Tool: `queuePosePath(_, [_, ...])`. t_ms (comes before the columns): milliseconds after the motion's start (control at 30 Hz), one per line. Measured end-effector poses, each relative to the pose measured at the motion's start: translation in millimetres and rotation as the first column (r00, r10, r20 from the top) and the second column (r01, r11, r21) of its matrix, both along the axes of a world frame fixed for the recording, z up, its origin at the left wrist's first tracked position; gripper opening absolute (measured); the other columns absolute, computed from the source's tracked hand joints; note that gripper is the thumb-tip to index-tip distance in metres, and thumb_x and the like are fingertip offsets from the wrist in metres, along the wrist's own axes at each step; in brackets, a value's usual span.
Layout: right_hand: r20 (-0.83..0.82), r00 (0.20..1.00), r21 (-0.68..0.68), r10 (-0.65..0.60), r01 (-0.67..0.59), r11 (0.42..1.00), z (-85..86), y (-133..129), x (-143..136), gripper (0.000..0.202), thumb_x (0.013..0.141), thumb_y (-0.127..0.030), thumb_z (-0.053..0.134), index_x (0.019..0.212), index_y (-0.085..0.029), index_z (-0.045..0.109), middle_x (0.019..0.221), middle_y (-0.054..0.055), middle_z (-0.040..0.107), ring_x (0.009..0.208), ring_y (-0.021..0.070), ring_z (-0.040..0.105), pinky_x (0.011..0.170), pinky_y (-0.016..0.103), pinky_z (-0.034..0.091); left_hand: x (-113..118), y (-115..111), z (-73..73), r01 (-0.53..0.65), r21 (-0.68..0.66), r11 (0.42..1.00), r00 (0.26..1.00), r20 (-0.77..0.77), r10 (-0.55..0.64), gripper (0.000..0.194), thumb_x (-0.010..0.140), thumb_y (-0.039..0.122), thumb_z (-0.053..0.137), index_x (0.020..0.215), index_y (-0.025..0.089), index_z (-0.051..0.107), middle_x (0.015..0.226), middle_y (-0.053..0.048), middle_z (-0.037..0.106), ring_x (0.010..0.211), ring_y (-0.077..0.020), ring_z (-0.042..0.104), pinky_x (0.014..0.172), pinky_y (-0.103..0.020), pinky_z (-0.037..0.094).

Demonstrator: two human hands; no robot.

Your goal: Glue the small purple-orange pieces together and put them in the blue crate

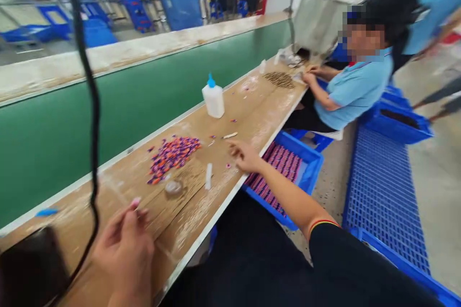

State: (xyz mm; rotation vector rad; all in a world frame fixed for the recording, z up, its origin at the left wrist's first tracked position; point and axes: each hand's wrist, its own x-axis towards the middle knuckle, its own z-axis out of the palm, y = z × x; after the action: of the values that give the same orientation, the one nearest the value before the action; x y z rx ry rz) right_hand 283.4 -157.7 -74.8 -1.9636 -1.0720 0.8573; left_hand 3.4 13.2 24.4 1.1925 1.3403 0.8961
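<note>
My left hand [126, 244], low on the left, pinches a small pink piece [136, 202] between thumb and fingers. My right hand [245, 156] hovers over the table's near side, its fingers loosely curled with a gap and nothing visible in them. Just beyond its fingertips lies a thin pale stick-like tool [230, 135]. A heap of small orange and purple pieces [175, 156] lies between the hands, farther back. Nearer me are a small round clear container [173, 188] and a white strip [209, 176] on brown cardboard [190, 172].
A white bottle with a blue nozzle [213, 100] stands at the green belt [144, 91]. A black cable [91, 105] hangs at the left. Below the edge is a blue crate [313, 168] with rows of pink-purple pieces. A co-worker [356, 86] sits farther along, near brown sticks [279, 79].
</note>
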Motion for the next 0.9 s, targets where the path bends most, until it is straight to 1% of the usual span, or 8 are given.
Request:
queuePosePath(67, [-0.03,0.977,0.033,-0.211,0.212,0.977,-9.6,-13,0,0.07,0.079,-0.008,0.053,0.148,-0.016,0.056,0.129,0.014,0.069,0.092,0.0182,0.07,0.085,0.034,0.061,-7,-1,-18.2,-0.127,-0.051,0.991,0.992,-0.015,0.126,0.021,0.058,0.045,0.087,0.074,0.032,0.081,0.082,-0.001,0.077,0.06,-0.0146,0.061,0.049,-0.024,0.046])
queuePosePath(133, [-0.024,0.962,0.053,-0.271,0.272,0.961,-13.3,-21,0,0.065,0.078,-0.012,0.053,0.142,-0.018,0.061,0.126,0.014,0.069,0.094,0.0203,0.07,0.08,0.034,0.062,-11,0,-29.4,-0.151,-0.088,0.985,0.988,-0.012,0.151,0.027,0.054,0.042,0.088,0.075,0.027,0.081,0.085,-0.004,0.078,0.061,-0.0138,0.063,0.05,-0.022,0.047])
queuePosePath(400, [0.112,0.988,0.048,0.108,-0.114,0.992,5.9,-12,-9,0.026,0.092,-0.042,0.074,0.105,-0.021,0.079,0.14,0.016,0.069,0.126,0.0301,0.068,0.111,0.052,0.058,-15,-1,-29.4,-0.114,-0.079,0.99,0.992,0.036,0.117,0.03,0.061,0.037,0.088,0.082,0.018,0.081,0.089,-0.006,0.077,0.062,-0.0112,0.064,0.05,-0.02,0.048])
queuePosePath(533, [-0.075,0.973,0.02,-0.219,0.221,0.975,9.0,-45,19,0.031,0.096,-0.053,0.073,0.102,-0.023,0.074,0.113,0.01,0.079,0.101,0.0216,0.076,0.094,0.04,0.065,-11,-1,-30.4,-0.122,-0.036,0.992,0.991,0.058,0.124,0.027,0.06,0.034,0.086,0.08,0.017,0.081,0.083,-0.006,0.075,0.058,-0.0116,0.063,0.047,-0.019,0.047])
queuePosePath(600, [-0.012,0.897,-0.016,-0.443,0.443,0.897,16.0,-83,45,0.035,0.097,-0.055,0.071,0.11,-0.022,0.072,0.106,0.009,0.08,0.095,0.0204,0.077,0.089,0.036,0.065,-9,0,-31.5,-0.134,-0.023,0.991,0.989,0.065,0.135,0.026,0.06,0.033,0.085,0.079,0.016,0.08,0.081,-0.006,0.075,0.057,-0.0118,0.062,0.045,-0.019,0.046])
queuePosePath(667, [0.246,0.851,-0.253,-0.464,0.518,0.817,27.8,-129,66,0.038,0.104,-0.047,0.057,0.124,-0.017,0.07,0.114,0.013,0.08,0.1,0.022,0.078,0.091,0.037,0.065,-8,0,-32.1,-0.14,-0.008,0.99,0.988,0.066,0.14,0.024,0.06,0.032,0.084,0.078,0.016,0.08,0.08,-0.006,0.075,0.055,-0.0118,0.062,0.044,-0.02,0.045])
queuePosePath(767, [0.348,0.937,-0.801,0.002,0.296,0.52,45.7,-186,69,0.037,0.107,-0.033,0.051,0.129,-0.014,0.074,0.115,0.015,0.08,0.109,0.0248,0.078,0.099,0.038,0.061,-6,1,-31.4,-0.129,0.026,0.991,0.99,0.064,0.127,0.024,0.061,0.033,0.083,0.078,0.017,0.079,0.078,-0.005,0.074,0.054,-0.0118,0.061,0.043,-0.021,0.043])
queuePosePath(900, [0.036,0.978,-0.983,0.206,-0.002,0.181,48.4,-218,41,0.015,0.091,-0.017,0.074,0.102,-0.015,0.084,0.105,0.017,0.081,0.108,0.0332,0.078,0.096,0.041,0.06,-1,-1,-29.1,-0.105,0.051,0.993,0.994,0.038,0.103,0.022,0.06,0.033,0.079,0.077,0.019,0.078,0.077,-0.003,0.074,0.053,-0.0123,0.059,0.044,-0.023,0.04])
